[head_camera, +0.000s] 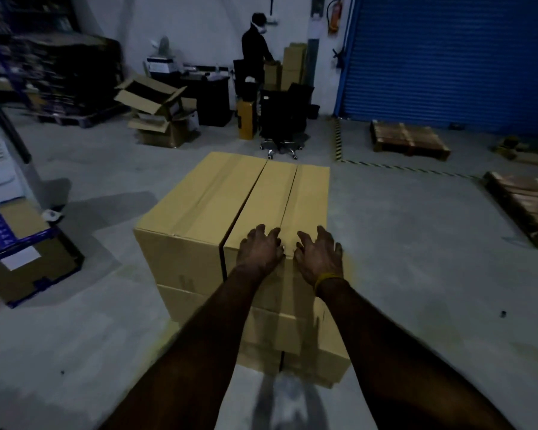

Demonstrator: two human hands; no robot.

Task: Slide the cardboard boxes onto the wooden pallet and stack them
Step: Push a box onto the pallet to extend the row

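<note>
- Mid-floor, the cardboard boxes [230, 197] stood stacked on bare concrete, two side by side on top, more beneath.
- Left hand [259, 249] and right hand [319, 256] both lay on the near top edge of the right-hand upper box, fingers spread, grip wide, clutching nothing.
- Wooden pallet [522, 203] lay well apart at right; another pallet [409, 139] sat near the blue shutter [448, 57].

Light: dim and bluish — brightest on the tops of the cardboard boxes [230, 193].
Shadows: soft dark patches on the floor [401, 243] left of the stack.
Blur: the shelving [44, 72] at far left is smeared; near forearms soft.
Distortion: wide-angle bending — edges curve, corners darken.
</note>
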